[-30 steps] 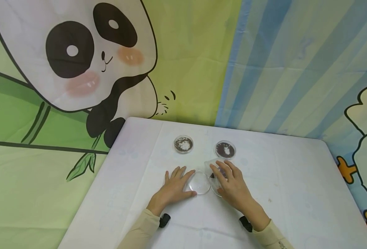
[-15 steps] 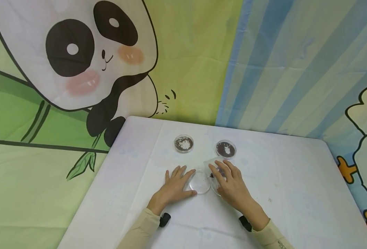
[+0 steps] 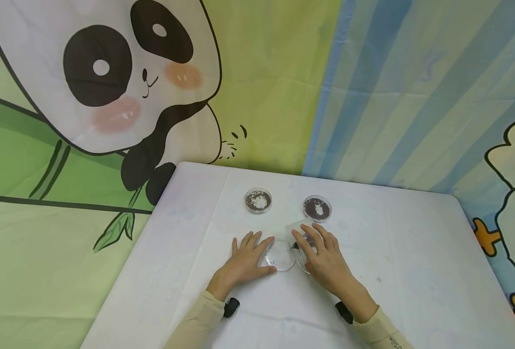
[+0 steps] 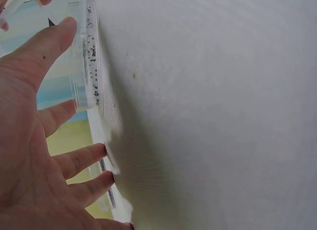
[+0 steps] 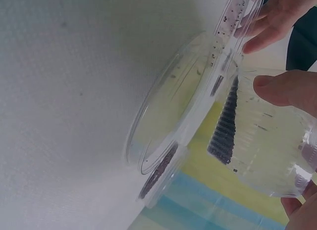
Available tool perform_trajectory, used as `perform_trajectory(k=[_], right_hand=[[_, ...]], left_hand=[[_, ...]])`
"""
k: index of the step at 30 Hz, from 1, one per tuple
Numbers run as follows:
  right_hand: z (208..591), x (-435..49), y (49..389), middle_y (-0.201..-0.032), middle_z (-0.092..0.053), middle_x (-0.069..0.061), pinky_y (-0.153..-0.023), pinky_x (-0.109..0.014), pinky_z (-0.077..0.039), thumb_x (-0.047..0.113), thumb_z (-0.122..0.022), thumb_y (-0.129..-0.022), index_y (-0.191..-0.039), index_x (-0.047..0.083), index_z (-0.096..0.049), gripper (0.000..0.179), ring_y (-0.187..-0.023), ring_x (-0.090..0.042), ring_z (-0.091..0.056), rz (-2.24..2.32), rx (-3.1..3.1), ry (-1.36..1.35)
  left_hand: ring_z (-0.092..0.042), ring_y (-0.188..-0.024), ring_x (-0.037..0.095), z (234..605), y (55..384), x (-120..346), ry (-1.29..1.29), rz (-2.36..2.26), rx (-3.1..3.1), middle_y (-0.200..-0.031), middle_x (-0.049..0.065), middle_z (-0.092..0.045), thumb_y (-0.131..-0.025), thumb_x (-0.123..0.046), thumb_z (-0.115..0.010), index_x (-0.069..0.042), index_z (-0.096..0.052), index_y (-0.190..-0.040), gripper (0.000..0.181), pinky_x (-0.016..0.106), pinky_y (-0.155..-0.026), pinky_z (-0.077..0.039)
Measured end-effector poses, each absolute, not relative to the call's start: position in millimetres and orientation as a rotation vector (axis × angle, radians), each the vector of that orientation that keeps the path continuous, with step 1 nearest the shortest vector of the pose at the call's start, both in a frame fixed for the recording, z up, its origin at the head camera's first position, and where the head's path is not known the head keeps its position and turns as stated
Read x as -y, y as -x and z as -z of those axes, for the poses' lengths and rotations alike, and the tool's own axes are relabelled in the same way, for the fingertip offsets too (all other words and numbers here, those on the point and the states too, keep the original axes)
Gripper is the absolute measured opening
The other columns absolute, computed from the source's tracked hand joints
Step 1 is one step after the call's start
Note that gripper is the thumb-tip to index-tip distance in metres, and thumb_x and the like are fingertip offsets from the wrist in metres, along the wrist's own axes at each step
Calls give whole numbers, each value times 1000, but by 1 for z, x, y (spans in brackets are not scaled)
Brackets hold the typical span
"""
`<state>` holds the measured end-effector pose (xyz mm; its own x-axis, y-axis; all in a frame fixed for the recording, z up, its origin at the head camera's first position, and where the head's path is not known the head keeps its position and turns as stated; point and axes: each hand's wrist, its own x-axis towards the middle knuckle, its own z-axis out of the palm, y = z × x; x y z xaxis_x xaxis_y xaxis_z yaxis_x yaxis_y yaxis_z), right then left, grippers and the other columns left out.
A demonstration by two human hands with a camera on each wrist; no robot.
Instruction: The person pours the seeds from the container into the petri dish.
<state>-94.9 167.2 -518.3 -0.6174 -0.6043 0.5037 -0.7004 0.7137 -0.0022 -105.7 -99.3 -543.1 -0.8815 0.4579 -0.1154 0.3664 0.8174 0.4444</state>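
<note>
My left hand (image 3: 245, 265) holds a clear petri dish (image 3: 280, 261) between thumb and index finger. The other left fingertips (image 4: 101, 149) rest on the table, spread apart. Dark specks lie scattered over the dish's bottom. My right hand (image 3: 329, 264) grips a clear plastic cup (image 5: 270, 145), tilted toward the dish. Dark granules (image 5: 225, 131) have gathered along the lower side of the cup, by its mouth. Beneath the cup, beside the dish, is a second clear round dish or lid (image 5: 166, 103), partly hidden by my right hand in the head view.
Toward the back of the white-covered table (image 3: 414, 252) stand two petri dishes, the left one (image 3: 258, 200) and the right one (image 3: 316, 209). Both contain dark grains with white bits on top. A printed panda curtain (image 3: 257, 87) hangs behind the table.
Dark specks have appeared in the petri dish, which looked bare one second ago. The cup has tipped slightly further. My left hand stays in place.
</note>
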Motion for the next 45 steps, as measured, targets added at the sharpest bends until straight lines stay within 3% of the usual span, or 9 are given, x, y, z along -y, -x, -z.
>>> perform_trajectory(k=[24,45], right_hand=[[516,-163,96,-151,-39,-20,-101,-59,-36,9,-91,-62,-152,10,-41,103,-137,-47,-34,-272,2448,-1010],[521,-163,97,-152,-37,-20,-98,-60,-37,7,-92,-60,-153,11,-41,106,-136,-47,-35,-270,2432,-1019]], left_hand=[[-20,-147,42,543,106,98,-622,-637,-2781,-159,18,-30,-87,-61,-68,-26,-37,-156,84,76,-108,-10],[-20,-147,41,542,105,99,-627,-629,-2787,-159,17,-29,-87,-64,-66,-26,-36,-156,84,75,-108,-10]])
